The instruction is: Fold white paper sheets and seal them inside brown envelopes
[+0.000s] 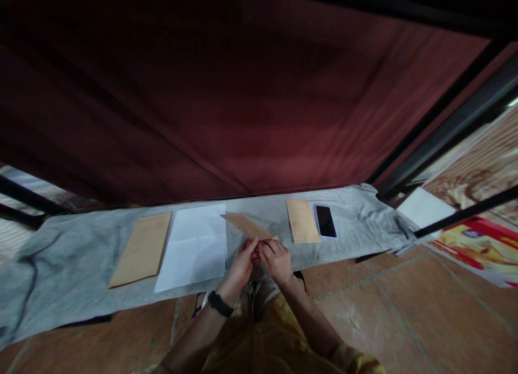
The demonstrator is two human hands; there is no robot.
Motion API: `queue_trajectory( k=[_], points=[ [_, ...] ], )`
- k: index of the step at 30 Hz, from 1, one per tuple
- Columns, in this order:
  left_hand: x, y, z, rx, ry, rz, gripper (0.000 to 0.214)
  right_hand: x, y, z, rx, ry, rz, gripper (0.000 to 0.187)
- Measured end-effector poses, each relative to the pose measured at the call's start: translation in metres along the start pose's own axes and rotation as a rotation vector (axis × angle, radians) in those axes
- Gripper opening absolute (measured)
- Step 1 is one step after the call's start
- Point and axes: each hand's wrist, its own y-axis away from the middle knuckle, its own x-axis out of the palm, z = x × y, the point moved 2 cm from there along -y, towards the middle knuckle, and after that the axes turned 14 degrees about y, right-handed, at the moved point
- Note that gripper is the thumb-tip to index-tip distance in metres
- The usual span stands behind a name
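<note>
Take the white paper [194, 247] as your landmark; it lies flat on the cloth-covered table [73, 287], with a crease line running across it. Just right of the white paper, your left hand [245, 257] and your right hand [275, 259] meet at the near end of a slim brown paper piece [244, 223], perhaps an envelope; the fingers of each hand look closed in a pinch on that end; the far end slants away toward the right edge of the white paper, and whether it touches there you cannot tell.

Left of the white paper, just beside it, lies a large brown envelope [141, 250] with faint reddish print near its far end; farther off to the right of the white paper, beyond your hands, a small brown envelope [302, 221] lies flat, with a phone [326, 222] just beside it on the side away from the white paper.

As for how far along things are, the brown paper piece is up in both hands, and the work appears to be in progress at its near end; whether that end is open, folded or sealed is hidden by your fingers, as is anything inside; the white paper, the large brown envelope and the small brown envelope all lie out of your hands, seemingly left for now.
</note>
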Motion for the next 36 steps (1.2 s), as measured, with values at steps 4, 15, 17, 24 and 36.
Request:
queue_trajectory(
  k=[4,15,17,24,36],
  points=[
    [-0.013,-0.008,0.007,0.084,-0.039,-0.015,0.052,0.016,0.01,0.006,-0.004,-0.033,0.043,0.03],
    [-0.051,-0.031,0.008,0.024,-0.394,-0.096,0.037,0.048,0.045,-0.014,0.054,-0.267,0.064,0.042],
    [-0.055,-0.033,0.009,0.027,-0.455,-0.126,0.031,0.052,0.052,-0.018,0.021,-0.216,0.079,0.043],
    [-0.061,-0.046,0.009,0.043,-0.775,-0.213,0.005,0.071,0.058,-0.018,-0.064,-0.036,0.105,0.045],
    [-0.057,-0.021,0.004,0.349,-1.52,-0.34,0.031,0.077,0.059,-0.016,-0.082,0.066,0.163,0.044]
  ],
)
